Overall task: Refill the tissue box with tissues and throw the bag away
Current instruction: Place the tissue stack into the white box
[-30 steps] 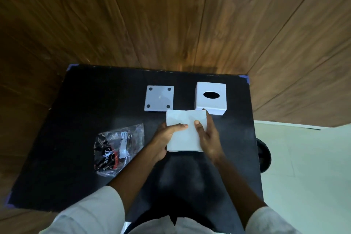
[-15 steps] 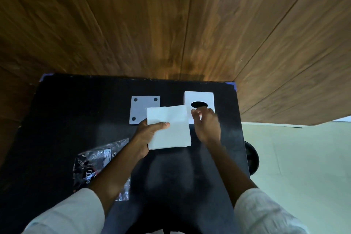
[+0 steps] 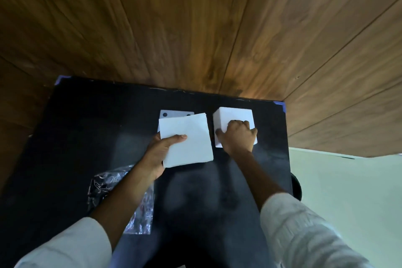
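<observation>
A white stack of tissues is held above the black table by my left hand, thumb on top, fingers underneath. To its right stands the white cube-shaped tissue box. My right hand lies over the box's top and front, fingers curled around it, covering its opening. The box's flat grey base plate with dark corner dots lies behind the tissue stack, mostly hidden by it. The clear printed plastic bag lies on the table under my left forearm.
A wooden panelled wall rises right behind the table's far edge. The table's right edge drops to a pale green floor. A dark round object sits just past that edge.
My right hand let go of the tissue stack, moved right and closed over the tissue box. My left hand alone now holds the stack, shifted slightly left.
</observation>
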